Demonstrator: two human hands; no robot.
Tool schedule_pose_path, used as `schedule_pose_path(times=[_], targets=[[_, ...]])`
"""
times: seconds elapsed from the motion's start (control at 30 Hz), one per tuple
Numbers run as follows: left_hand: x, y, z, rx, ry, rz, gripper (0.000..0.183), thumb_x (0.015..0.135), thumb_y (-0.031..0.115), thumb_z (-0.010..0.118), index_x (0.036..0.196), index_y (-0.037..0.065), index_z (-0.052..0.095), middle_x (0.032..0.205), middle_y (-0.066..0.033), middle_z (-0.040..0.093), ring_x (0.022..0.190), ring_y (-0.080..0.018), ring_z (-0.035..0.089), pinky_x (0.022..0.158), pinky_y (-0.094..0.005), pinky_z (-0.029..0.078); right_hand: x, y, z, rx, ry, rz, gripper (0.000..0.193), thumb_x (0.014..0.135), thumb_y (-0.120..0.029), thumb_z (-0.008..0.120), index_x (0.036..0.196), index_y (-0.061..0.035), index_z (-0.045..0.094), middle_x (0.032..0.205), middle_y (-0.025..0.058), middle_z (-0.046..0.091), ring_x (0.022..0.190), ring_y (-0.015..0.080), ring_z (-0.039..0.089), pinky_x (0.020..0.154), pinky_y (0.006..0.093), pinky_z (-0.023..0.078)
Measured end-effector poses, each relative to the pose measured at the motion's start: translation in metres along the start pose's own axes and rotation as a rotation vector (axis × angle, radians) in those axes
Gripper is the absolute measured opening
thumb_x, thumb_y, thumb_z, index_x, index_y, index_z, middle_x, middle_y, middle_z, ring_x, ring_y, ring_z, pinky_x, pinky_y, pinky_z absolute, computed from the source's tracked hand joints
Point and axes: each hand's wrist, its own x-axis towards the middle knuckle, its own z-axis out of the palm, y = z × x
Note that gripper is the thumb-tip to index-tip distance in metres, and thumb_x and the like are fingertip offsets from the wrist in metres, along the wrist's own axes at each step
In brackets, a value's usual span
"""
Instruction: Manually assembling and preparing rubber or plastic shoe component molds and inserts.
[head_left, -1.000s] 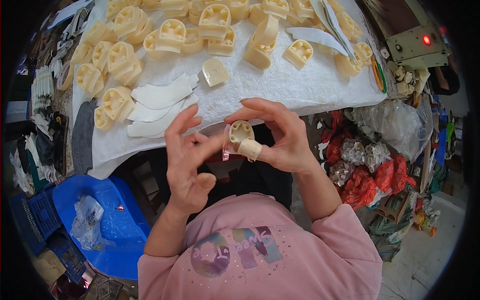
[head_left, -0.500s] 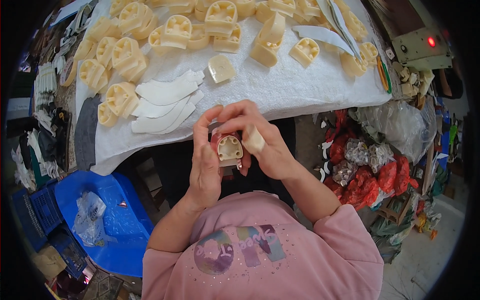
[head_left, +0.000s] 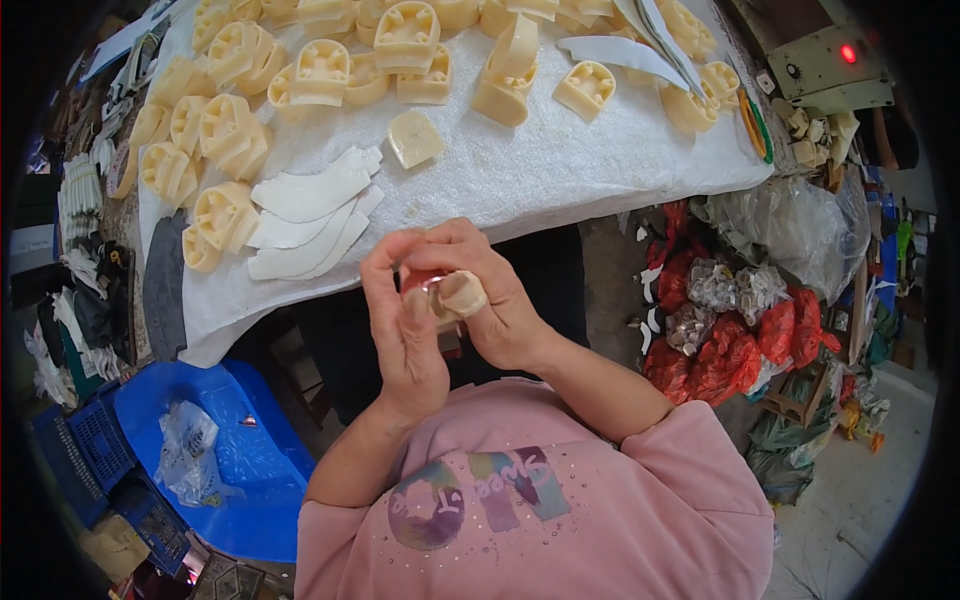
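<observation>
Currently, left hand (head_left: 408, 345) and right hand (head_left: 505, 315) are curled closed around one block (head_left: 443, 314), mostly hidden between them, near the cloth (head_left: 560, 170); a beige cover (head_left: 466, 293) sits on the right thumb.

A head-worn fisheye looks down across table (head_left: 560, 165) and shirt (head_left: 620, 500).

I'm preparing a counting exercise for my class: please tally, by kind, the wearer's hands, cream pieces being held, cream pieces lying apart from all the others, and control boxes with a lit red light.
Hands (left hand, right hand): 2
Held cream piece, partly hidden: 1
Cream pieces lying apart (smooth one, hollow one): 2
Control box: 1
Total: 6
</observation>
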Motion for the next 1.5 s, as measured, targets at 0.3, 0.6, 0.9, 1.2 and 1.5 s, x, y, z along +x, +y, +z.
schedule_pose_path(times=[0.3, 0.6, 0.9, 1.2, 1.5], targets=[[0.005, 0.008, 0.009, -0.082, 0.079, -0.018, 0.042, 0.094, 0.024, 0.040, 0.131, 0.006, 0.033, 0.107, -0.0074, 0.048, 0.094, -0.0125, 0.049, 0.084, -0.0270, 0.040, -0.001, -0.003, 0.013, 0.291, 0.121, -0.081, 0.031, 0.094, -0.014, 0.042, 0.123, -0.0082, 0.049, 0.109, 0.0108, 0.051, 0.106, 0.0227, 0.048, 0.092, 0.0327, 0.038], [0.007, 0.008, -0.019, -0.255, -0.332, -0.223, 0.060, 0.093, 0.031, 0.051, 0.138, 0.008, 0.020, 0.112, -0.0088, 0.047, 0.097, -0.0161, 0.051, 0.083, -0.0290, 0.043, 0.008, -0.021, -0.008, 0.376, 0.063, 0.413, 0.033, 0.096, -0.030, 0.043, 0.113, -0.0056, 0.055, 0.092, 0.0048, 0.054, 0.075, 0.0101, 0.053, 0.060, 0.0211, 0.043], [0.006, 0.009, -0.011, 0.193, -0.285, 0.088, 0.068, 0.095, 0.040, 0.044, 0.140, -0.004, 0.019, 0.132, -0.0151, 0.036, 0.120, -0.0204, 0.039, 0.101, -0.0327, 0.030, 0.012, -0.022, -0.003, 0.481, 0.130, 0.452, 0.010, 0.090, -0.016, 0.052, 0.093, -0.0066, 0.052, 0.079, 0.0006, 0.053, 0.061, 0.0048, 0.048, 0.049, 0.0196, 0.040], [0.016, 0.007, -0.016, -0.855, -0.249, -0.319, 0.074, 0.091, 0.061, 0.033, 0.145, 0.015, 0.013, 0.118, -0.0092, 0.048, 0.090, -0.0212, 0.054, 0.077, -0.0379, 0.046, 0.012, -0.018, -0.017, 0.649, -0.015, 0.584, 0.039, 0.095, -0.027, 0.048, 0.129, -0.0061, 0.047, 0.090, 0.0012, 0.050, 0.065, 0.0065, 0.049, 0.054, 0.0209, 0.042], [0.017, 0.017, -0.015, -0.740, -0.216, -0.441, 0.077, 0.088, 0.067, 0.026, 0.143, 0.013, 0.016, 0.115, -0.0110, 0.047, 0.099, -0.0193, 0.049, 0.082, -0.0339, 0.042, 0.020, -0.020, -0.030, -0.182, 0.012, 0.023, 0.040, 0.075, -0.012, 0.065, 0.113, -0.0044, 0.059, 0.094, 0.0119, 0.054, 0.077, 0.0210, 0.056, 0.071, 0.0323, 0.048]])
